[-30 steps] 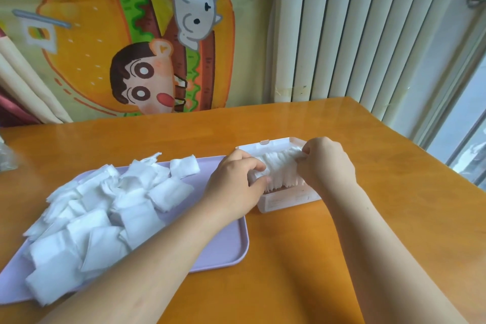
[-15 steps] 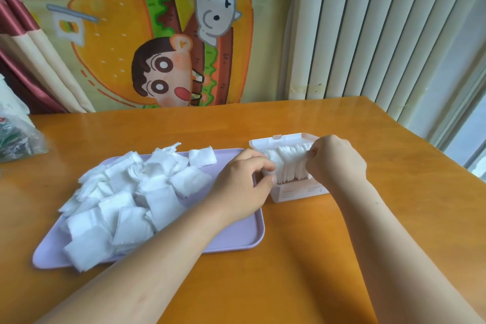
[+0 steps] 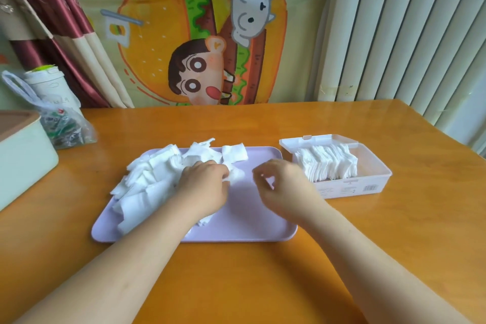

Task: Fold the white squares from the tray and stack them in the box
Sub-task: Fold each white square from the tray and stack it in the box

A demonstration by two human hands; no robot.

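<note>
A lilac tray (image 3: 244, 223) lies on the wooden table with a heap of several loose white squares (image 3: 152, 179) on its left half. My left hand (image 3: 203, 187) rests on the heap's right edge, fingers pinching one white square (image 3: 234, 175). My right hand (image 3: 284, 184) hovers over the tray's right part, fingers curled and apart, holding nothing. To the right stands the clear plastic box (image 3: 373, 179) with its lid open; a row of folded squares (image 3: 326, 163) stands upright in its left part.
A pale green container (image 3: 23, 160) sits at the left table edge, and a plastic bag (image 3: 60, 126) with a white cup lies behind it. A cartoon burger cloth and curtains hang behind the table. Vertical blinds are at the right.
Both hands have left the box and moved left over the tray. My left hand has taken hold of a square from the heap. The camera view has shifted back and left.
</note>
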